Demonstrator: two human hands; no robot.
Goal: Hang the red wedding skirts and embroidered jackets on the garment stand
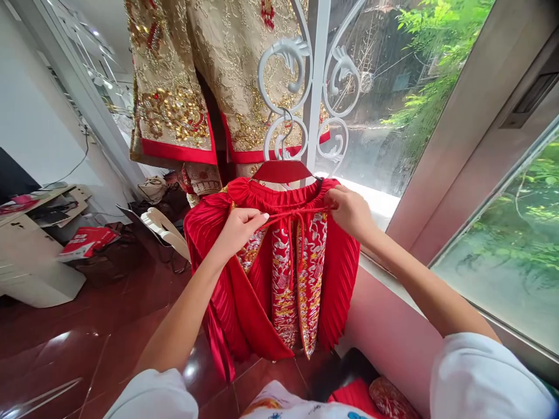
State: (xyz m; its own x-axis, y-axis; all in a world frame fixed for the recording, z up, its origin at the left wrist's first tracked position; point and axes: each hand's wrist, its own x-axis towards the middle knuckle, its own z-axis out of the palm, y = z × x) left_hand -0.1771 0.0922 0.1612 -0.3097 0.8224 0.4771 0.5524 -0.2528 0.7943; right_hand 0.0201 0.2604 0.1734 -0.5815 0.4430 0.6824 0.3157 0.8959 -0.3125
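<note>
A red pleated skirt (340, 273) with embroidered panels hangs from a red hanger (282, 170), hooked on a white scrolled metal stand (315, 87). My left hand (239, 230) is closed, pinching one end of the red waist cord (297, 216). My right hand (349, 210) pinches the other end at the waistband. The cord is stretched between both hands, with a knot and loose ends in the middle.
A gold embroidered jacket with red trim (205, 75) hangs above and behind the skirt. A white desk (30, 244) with papers stands at left on the glossy dark red floor (74, 343). Windows (510, 244) and a sill run along the right. Red cushions (379, 398) lie below.
</note>
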